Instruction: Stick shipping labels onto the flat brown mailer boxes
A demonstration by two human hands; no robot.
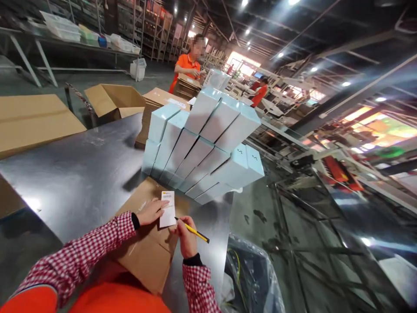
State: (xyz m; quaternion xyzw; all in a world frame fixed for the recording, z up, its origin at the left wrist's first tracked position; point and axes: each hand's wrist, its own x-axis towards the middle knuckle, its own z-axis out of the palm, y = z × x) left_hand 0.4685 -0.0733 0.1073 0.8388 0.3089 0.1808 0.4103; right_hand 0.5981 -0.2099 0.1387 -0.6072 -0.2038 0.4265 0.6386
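A yellow and black pen (197, 232) is held in my right hand (188, 238), its dark tip at the right edge of a white paper slip (167, 217). The slip has small print and a yellow mark at its top and lies on a flat brown cardboard piece (148, 250). My left hand (152, 211) rests on the cardboard with its fingers spread, fingertips on the slip's left edge. Just beyond the cardboard stand stacked pale blue boxes (195, 152), two with small dark marks on their ends.
The metal table (94, 161) carries a pile of flat cardboard (143, 117) behind the boxes. Open cartons (114, 98) stand at the left. A clear plastic bag (254, 274) hangs beside the table's right edge. People in orange shirts work farther back.
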